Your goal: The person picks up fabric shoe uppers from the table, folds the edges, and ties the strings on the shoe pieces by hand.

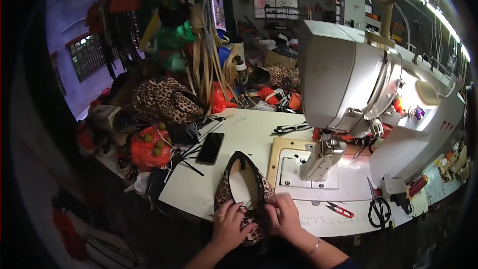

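Observation:
A leopard-print shoe upper (220,195) with black edging and a pale lining rests at the table's front edge, its opening facing up. My left hand (229,225) is closed on its near left side, with a ring on one finger. At the near right side, my right hand (286,217) pinches the edge; some of its fingertips are hidden or slightly blurred. Beyond the upper stands a post-bed sewing machine (331,77), its post (322,162) to the right of my hands.
A phone (210,148) lies left of the upper. Red-handled thread snips (340,210), black scissors (380,212) and a ruler (318,219) lie at right. Red bags (149,153), black strips (291,129) and leopard-print pieces (167,99) crowd the table's left and back.

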Available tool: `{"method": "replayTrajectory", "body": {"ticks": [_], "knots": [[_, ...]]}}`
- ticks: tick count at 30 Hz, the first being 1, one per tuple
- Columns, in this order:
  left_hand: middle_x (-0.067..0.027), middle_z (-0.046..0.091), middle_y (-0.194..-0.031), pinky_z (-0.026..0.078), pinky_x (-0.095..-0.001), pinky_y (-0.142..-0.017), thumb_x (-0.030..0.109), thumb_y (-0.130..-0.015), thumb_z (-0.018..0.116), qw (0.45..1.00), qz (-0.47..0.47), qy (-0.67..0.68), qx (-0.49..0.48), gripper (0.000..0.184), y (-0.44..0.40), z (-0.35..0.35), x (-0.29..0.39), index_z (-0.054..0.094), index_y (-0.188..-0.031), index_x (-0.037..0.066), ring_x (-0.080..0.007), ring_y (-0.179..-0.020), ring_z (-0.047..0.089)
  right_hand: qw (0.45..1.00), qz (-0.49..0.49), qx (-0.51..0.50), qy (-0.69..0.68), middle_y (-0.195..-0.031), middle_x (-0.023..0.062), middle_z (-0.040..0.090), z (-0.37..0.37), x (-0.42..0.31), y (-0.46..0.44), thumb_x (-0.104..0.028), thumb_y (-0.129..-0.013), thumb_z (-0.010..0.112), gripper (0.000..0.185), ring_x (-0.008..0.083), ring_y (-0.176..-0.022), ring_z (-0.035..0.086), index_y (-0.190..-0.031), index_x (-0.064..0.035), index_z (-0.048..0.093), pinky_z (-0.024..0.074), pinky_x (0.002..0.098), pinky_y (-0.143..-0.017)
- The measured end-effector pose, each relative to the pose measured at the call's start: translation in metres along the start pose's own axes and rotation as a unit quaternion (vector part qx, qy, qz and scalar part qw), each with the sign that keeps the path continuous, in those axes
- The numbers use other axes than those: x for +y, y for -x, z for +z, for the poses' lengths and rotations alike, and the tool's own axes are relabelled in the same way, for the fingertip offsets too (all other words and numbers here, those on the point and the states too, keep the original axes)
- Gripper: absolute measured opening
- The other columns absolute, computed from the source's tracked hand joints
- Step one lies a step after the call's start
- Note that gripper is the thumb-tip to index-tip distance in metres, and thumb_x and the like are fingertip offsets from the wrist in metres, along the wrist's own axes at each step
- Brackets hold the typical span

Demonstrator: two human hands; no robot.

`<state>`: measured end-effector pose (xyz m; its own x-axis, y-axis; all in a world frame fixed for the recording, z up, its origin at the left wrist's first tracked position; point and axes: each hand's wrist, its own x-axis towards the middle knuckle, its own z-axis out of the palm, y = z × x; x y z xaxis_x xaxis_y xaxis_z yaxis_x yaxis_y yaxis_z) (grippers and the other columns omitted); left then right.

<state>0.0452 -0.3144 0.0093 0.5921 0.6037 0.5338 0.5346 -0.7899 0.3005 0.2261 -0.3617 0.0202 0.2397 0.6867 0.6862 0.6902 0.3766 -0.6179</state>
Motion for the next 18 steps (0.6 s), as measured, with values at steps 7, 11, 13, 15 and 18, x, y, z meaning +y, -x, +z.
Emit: {"method": "replayTrajectory", "body": {"ticks": [7, 11, 13, 15, 18], "knots": [[-0.0095, 0.059, -0.099, 0.036, -0.0430, -0.091, 0.027, -0.081, 0.070, 0.997, 0.054, -0.004, 0.063, 0.025, -0.053, 0.056, -0.020, 0.059, -0.090, 0.008, -0.0260, -0.103, 0.056, 0.950, -0.206, -0.208, 0.109, -0.122, 0.0119, 0.055, 0.005, -0.011, 0.082, -0.017, -0.076, 0.068, 0.051, 0.0311, -0.110, 0.052, -0.126, -0.0098, 0.056, 0.0433, 0.0419, -0.091], [-0.0094, 0.056, -0.095, 0.041, -0.0418, -0.082, 0.015, -0.078, 0.073, 0.980, 0.084, -0.002, 0.181, 0.023, -0.096, 0.044, -0.033, 0.056, -0.090, 0.007, -0.0292, -0.091, 0.056, 0.926, -0.187, -0.242, 0.223, -0.141, 0.0110, 0.043, 0.015, -0.014, 0.086, -0.024, -0.079, 0.066, 0.057, 0.0290, -0.128, 0.041, -0.132, -0.0116, 0.051, 0.0366, 0.0424, -0.101], [-0.0106, 0.054, -0.093, 0.044, -0.0416, -0.074, 0.004, -0.075, 0.073, 0.958, 0.084, 0.017, 0.273, 0.027, -0.120, 0.023, -0.040, 0.050, -0.090, 0.006, -0.0324, -0.083, 0.054, 0.923, -0.195, -0.235, 0.233, -0.141, 0.0107, 0.044, 0.016, -0.012, 0.087, -0.022, -0.080, 0.062, 0.053, 0.0286, -0.128, 0.041, -0.131, -0.0110, 0.052, 0.0369, 0.0422, -0.100], [-0.0138, 0.053, -0.094, 0.045, -0.0399, -0.074, 0.000, -0.075, 0.074, 0.945, 0.134, 0.030, 0.297, 0.033, -0.137, 0.002, -0.059, 0.047, -0.095, 0.004, -0.0328, -0.084, 0.054, 0.919, -0.205, -0.229, 0.245, -0.141, 0.0104, 0.044, 0.016, -0.009, 0.088, -0.020, -0.081, 0.059, 0.050, 0.0281, -0.128, 0.041, -0.129, -0.0105, 0.053, 0.0372, 0.0420, -0.100], [-0.0130, 0.055, -0.097, 0.045, -0.0398, -0.078, 0.000, -0.075, 0.073, 0.939, 0.196, -0.002, 0.282, 0.033, -0.149, -0.042, -0.081, 0.049, -0.097, 0.005, -0.0322, -0.088, 0.055, 0.921, -0.215, -0.221, 0.240, -0.140, 0.0103, 0.044, 0.020, -0.003, 0.093, -0.017, -0.081, 0.054, 0.046, 0.0271, -0.128, 0.042, -0.127, -0.0089, 0.055, 0.0374, 0.0413, -0.099]]}}
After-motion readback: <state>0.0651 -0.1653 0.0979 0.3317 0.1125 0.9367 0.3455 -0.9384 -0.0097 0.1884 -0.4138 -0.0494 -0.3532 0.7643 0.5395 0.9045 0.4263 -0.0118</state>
